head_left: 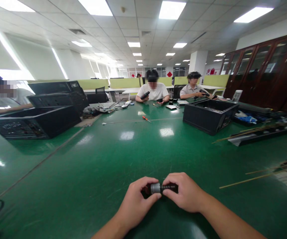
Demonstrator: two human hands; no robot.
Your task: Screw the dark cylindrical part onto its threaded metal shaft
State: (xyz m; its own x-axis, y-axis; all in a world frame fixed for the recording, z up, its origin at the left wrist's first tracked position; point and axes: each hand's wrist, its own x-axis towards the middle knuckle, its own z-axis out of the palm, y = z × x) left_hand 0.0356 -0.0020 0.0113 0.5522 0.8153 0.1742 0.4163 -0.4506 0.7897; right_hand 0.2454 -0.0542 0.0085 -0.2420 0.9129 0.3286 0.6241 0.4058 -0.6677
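Close to me, low in the middle of the view, both hands are on a short dark cylindrical tool with a grey collar point(155, 188). My left hand point(137, 199) is closed around its left part, thumb and fingers at the collar. My right hand point(184, 192) pinches the narrower black ribbed end point(167, 187) on the right. The tool lies roughly level, just above or on the green table point(103, 166). My palms and fingers hide much of it, so its exact kind cannot be made out.
An orange-handled screwdriver point(145, 118) lies farther off. Open black computer cases stand at left point(34, 122) and right point(208, 116). Thin yellowish rods point(245, 181) and a dark metal strip point(262, 132) lie at right. People sit across the table point(155, 89) and at far left.
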